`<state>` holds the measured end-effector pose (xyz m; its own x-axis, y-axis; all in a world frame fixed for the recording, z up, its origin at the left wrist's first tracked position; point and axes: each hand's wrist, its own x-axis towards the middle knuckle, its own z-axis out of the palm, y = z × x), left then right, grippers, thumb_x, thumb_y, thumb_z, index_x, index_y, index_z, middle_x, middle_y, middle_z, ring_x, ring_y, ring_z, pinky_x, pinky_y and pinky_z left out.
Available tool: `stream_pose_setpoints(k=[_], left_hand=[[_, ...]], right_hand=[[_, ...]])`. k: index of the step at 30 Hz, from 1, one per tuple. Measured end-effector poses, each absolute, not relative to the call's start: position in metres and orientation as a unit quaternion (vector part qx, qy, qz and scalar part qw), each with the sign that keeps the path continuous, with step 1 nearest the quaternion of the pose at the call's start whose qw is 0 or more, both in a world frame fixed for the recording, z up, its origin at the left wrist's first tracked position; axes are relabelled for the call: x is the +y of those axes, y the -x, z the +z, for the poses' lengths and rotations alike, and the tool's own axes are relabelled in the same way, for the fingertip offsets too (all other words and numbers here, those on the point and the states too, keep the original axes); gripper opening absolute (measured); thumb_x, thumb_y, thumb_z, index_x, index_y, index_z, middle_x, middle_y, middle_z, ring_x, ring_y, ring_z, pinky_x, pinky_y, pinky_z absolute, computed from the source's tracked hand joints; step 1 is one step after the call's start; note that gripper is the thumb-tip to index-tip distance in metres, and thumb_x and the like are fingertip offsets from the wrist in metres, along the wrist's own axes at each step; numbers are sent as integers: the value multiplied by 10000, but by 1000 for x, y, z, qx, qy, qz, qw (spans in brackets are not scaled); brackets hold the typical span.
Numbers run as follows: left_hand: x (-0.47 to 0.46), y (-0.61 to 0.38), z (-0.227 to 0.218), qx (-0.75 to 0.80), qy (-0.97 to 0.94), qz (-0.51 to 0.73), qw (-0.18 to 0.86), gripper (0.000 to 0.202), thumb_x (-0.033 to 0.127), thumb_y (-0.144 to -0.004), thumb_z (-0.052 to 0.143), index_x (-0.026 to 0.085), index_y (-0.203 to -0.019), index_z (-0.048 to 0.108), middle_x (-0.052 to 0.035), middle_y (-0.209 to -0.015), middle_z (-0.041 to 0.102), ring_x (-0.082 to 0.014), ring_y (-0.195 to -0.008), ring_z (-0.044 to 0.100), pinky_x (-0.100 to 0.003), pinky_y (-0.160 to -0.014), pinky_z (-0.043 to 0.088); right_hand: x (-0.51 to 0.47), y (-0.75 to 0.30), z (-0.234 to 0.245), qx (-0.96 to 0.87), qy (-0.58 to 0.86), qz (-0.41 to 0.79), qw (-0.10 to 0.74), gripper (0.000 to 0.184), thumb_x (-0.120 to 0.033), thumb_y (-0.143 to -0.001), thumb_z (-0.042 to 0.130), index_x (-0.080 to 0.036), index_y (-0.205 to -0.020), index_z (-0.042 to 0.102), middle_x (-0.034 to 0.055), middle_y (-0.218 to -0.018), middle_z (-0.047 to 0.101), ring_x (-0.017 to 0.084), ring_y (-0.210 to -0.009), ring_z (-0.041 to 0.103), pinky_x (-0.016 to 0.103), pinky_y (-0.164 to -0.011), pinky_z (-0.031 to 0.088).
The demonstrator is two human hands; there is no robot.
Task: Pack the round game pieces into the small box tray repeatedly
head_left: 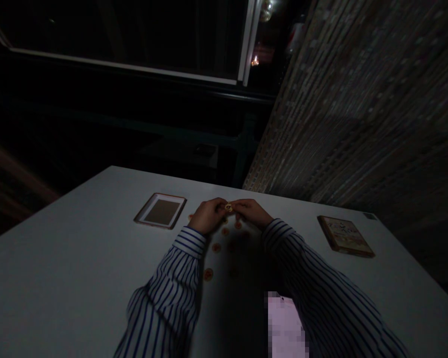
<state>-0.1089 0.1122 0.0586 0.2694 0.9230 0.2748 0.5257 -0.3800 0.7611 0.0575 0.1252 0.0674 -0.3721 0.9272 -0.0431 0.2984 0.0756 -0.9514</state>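
Between the fingertips of both hands is a small round Chinese chess piece (228, 207), pale with dark marks. My left hand (208, 217) pinches its left side, and my right hand (253, 213) pinches it from the right. Just below the hands, several similar orange-brown discs lie loose on the white table, among them one disc (216, 247) in the middle and another disc (208, 274) nearer to me. Part of a disc shows beside my left hand. The shadow between my forearms makes some discs hard to make out.
A shallow open box (141, 219) lies to the left on the white table (78, 258). On the right is a flat box or lid (346, 236) with a printed picture. A pixelated pink area (286, 325) shows by my right forearm. A beaded curtain (321, 124) hangs behind.
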Motion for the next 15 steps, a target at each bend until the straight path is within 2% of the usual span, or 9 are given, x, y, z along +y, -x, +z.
stream_pose_setpoints(k=[6, 11, 15], left_hand=[[113, 108, 58, 478, -737, 379, 292, 232, 336, -743, 519, 176, -875, 623, -37, -792, 657, -144, -723, 588, -236, -664, 447], [115, 110, 58, 465, -716, 399, 336, 266, 369, -727, 533, 155, -862, 617, -40, -775, 652, -136, -693, 580, -232, -638, 451], [115, 110, 60, 450, -707, 411, 360, 284, 375, -716, 544, 144, -866, 613, -40, -757, 640, -129, -669, 567, -236, -625, 449]], right_hand=[[123, -58, 70, -663, 457, 498, 323, 326, -349, -720, 526, -109, -908, 642, 18, -657, 630, 57, -466, 473, 186, -459, 362], [122, -63, 74, -652, 467, 499, 328, 290, -344, -708, 541, -125, -868, 645, 30, -745, 646, 54, -492, 486, 178, -453, 368], [119, -71, 78, -631, 484, 499, 346, 296, -326, -720, 536, -118, -912, 623, 56, -809, 659, 51, -488, 486, 182, -457, 378]])
